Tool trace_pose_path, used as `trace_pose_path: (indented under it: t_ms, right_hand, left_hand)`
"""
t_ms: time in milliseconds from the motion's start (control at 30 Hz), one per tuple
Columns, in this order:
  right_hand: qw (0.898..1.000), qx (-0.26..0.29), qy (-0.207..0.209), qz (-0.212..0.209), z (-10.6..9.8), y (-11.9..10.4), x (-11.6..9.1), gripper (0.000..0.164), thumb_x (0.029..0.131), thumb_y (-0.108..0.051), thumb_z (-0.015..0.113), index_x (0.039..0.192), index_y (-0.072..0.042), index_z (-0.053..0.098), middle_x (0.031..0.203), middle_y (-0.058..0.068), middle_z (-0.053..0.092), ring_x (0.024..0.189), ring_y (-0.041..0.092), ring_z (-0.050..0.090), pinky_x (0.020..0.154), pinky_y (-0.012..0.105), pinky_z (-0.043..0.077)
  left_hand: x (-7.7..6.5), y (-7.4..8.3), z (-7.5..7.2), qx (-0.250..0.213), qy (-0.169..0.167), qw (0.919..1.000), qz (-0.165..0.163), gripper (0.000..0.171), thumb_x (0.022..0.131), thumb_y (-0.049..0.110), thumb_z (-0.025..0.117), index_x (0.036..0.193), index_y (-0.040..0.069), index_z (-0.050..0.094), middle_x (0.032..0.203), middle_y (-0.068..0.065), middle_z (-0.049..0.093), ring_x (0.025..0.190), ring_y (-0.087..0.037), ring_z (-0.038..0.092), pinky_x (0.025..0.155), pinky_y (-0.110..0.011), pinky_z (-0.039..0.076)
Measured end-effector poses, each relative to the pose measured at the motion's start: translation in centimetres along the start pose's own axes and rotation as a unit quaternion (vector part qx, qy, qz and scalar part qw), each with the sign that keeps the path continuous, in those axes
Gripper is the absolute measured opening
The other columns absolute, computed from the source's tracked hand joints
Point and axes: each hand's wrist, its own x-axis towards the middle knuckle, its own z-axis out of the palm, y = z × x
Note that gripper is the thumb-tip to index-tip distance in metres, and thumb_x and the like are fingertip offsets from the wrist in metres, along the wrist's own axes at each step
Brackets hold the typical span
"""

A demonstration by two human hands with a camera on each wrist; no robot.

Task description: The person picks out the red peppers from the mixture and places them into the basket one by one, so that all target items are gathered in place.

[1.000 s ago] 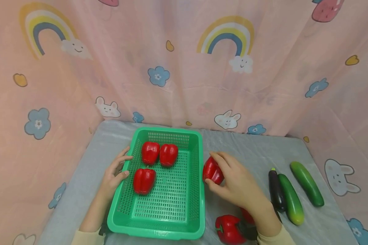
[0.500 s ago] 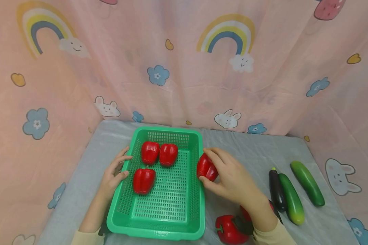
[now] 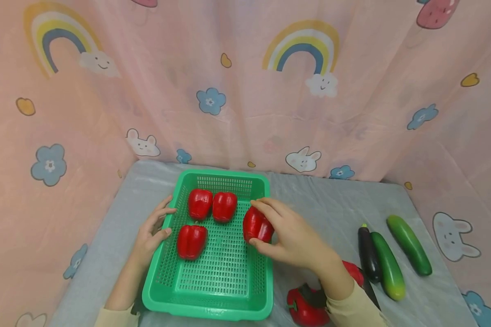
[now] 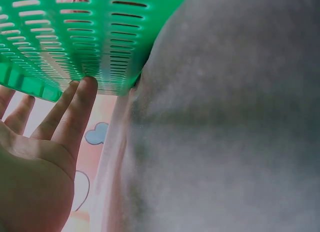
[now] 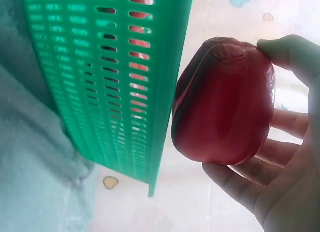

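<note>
My right hand [image 3: 292, 234] grips a red bell pepper [image 3: 257, 225] between thumb and fingers, over the right rim of the green basket [image 3: 212, 312]. In the right wrist view the bell pepper [image 5: 225, 101] is up at the rim, outside the slotted wall [image 5: 115, 91]. Three more red bell peppers lie inside the basket: two side by side near the back, one pepper [image 3: 192, 242] at the left. Against the basket's left side rests my left hand [image 3: 149, 236]. Its fingers [image 4: 75, 111] look extended along the slotted wall in the left wrist view.
Right of the basket, partly under my right forearm, lie a red bell pepper [image 3: 307, 311] and another red piece [image 3: 353, 272]. Farther right are an eggplant [image 3: 369, 254] and two green cucumber-like vegetables, one of them [image 3: 409, 245] near the table's right edge. A patterned curtain [image 3: 245, 118] hangs behind.
My right hand has carried the bell pepper leftward, from beside the basket to over its right rim. The left hand and the basket have stayed put.
</note>
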Motion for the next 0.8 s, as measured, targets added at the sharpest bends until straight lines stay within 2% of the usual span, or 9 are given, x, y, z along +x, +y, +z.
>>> trace_pose_path:
  t_ms: [200,800]
  right_hand:
    - [0.999,0.023,-0.023,0.006,0.8,-0.4,1.0,0.082,0.087,-0.042,0.089,0.156,-0.013,0.057,0.153,0.006,0.057,0.134,0.027,0.06,0.088,0.041,0.064]
    - [0.994,0.039,-0.089,-0.052,4.1,-1.1,3.7,0.078,0.092,-0.039,0.086,0.157,-0.009,0.055,0.152,0.008,0.057,0.135,0.023,0.057,0.102,0.039,0.059]
  left_hand:
    - [0.0,-0.1,-0.2,0.009,-0.008,0.9998,-0.012,0.043,0.099,-0.01,0.055,0.141,-0.011,0.057,0.174,-0.018,0.036,0.157,-0.013,0.036,0.121,-0.023,0.029]
    - [0.1,-0.2,-0.1,0.006,-0.006,1.0,-0.002,0.043,0.098,-0.01,0.055,0.141,-0.013,0.057,0.173,-0.021,0.036,0.157,-0.015,0.037,0.121,-0.024,0.029]
